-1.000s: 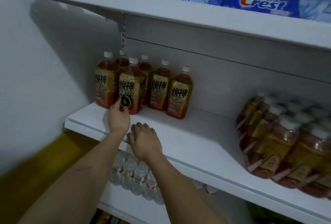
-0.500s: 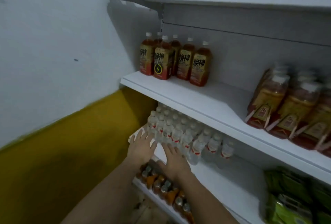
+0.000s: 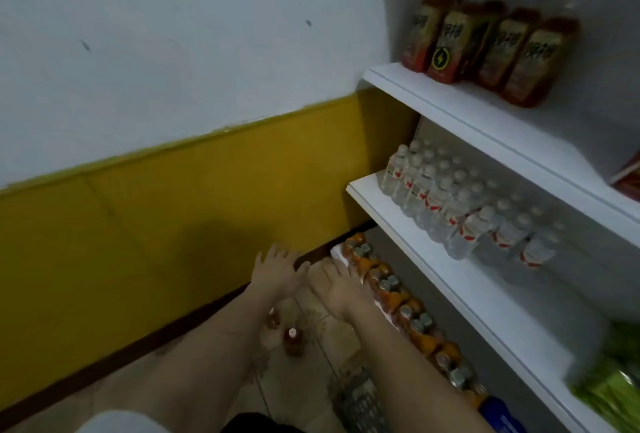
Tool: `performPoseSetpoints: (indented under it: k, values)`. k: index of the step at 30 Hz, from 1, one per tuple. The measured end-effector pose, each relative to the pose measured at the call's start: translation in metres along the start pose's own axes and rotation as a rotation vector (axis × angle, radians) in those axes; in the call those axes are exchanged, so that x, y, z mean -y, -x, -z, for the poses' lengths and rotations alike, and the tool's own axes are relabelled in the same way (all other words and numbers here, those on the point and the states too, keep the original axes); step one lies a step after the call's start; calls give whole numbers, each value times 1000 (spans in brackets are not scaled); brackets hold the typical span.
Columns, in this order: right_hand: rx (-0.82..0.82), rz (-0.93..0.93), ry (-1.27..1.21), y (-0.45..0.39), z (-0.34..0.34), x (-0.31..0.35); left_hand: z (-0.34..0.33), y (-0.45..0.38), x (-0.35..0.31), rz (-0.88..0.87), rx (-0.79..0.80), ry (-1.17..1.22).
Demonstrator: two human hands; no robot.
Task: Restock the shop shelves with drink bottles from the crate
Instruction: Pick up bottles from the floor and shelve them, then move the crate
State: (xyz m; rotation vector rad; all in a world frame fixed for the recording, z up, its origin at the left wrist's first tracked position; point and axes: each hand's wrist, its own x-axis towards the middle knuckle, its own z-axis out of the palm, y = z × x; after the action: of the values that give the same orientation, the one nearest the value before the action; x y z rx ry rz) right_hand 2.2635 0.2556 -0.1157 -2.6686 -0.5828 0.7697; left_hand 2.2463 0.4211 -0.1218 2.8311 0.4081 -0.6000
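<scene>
Both hands have dropped from the middle shelf toward the floor. Left hand (image 3: 277, 271) and right hand (image 3: 334, 285): fingers spread, holding nothing. Brown drink bottles (image 3: 485, 41) stand on the upper shelf (image 3: 450, 110); two bottles (image 3: 292, 340) stand on the floor.

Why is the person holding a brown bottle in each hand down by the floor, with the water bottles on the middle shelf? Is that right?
Not quite. In the head view the left hand and right hand are both open and hold nothing. Two brown bottles stand on the floor below them. The water bottles are indeed on the middle shelf.
</scene>
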Motion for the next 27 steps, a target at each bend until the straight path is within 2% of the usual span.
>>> performPoseSetpoints:
  k: [8, 13, 16, 19, 27]
  values:
    - [141, -11, 22, -5, -78, 93, -57, 61, 113, 110, 13, 183]
    - [283, 95, 63, 2, -165, 171, -114, 116, 209, 269, 110, 324]
    - [370, 138, 64, 5, -206, 199, -125, 134, 247, 340, 150, 371]
    - [426, 153, 88, 10, -225, 207, -131, 143, 265, 373, 127, 358]
    - [450, 29, 16, -27, -228, 175, -164, 116, 267, 423, 230, 416]
